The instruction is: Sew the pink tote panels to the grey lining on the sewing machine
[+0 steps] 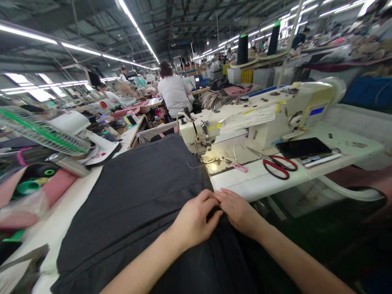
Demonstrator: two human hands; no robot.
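A large piece of black fabric (137, 183) lies over the table's left part and hangs down over the front edge. My left hand (197, 218) is closed on the fabric's right edge, thumb and fingers curled together. Touching its fingertips, my right hand (240, 210) pinches the same edge; its own fingertips are partly hidden. Just beyond both hands stands the sewing machine (260, 112), its lit needle area (211, 161) beside the fabric's far right edge. A loose thread trails from there onto the fabric.
Red-handled scissors (280, 165), pink thread snips (239, 166) and a black phone (303, 148) lie on the machine table (232, 185). At left are a fan (43, 132), a metal bottle (69, 163) and pink rolls (59, 185). A person in white (176, 96) sits ahead.
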